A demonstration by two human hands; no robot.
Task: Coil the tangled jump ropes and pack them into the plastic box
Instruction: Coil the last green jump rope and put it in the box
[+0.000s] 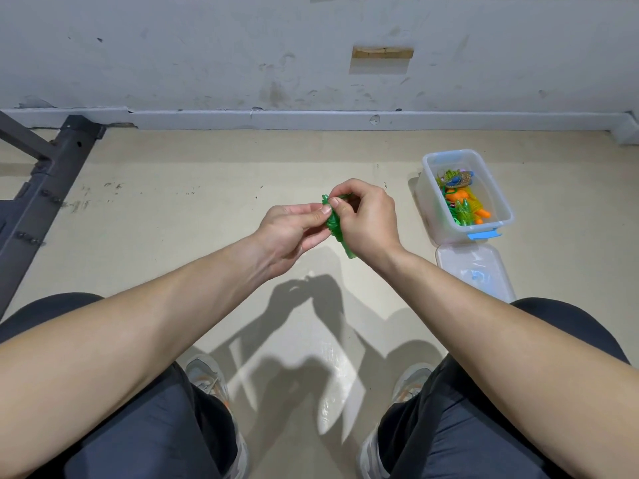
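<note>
Head view: both hands meet above the floor (173, 219), out in front of the knees. The left hand (294, 229) pinches the bundled green rope (332, 223) with thumb and fingers. The right hand (366, 219) curls round it, fingertips at its top. The rope looks light, with soft, springy cord and stiff, probably slick handles. It is best held by the handles with the coils pinched so they cannot spring loose. The box (449, 154) sits well apart to the right, with other ropes (463, 202) inside and its lid (473, 271) just beside it.

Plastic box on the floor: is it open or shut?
Open. The plastic box shows coloured ropes through its uncovered top, and its lid lies flat on the floor beside it.
</note>
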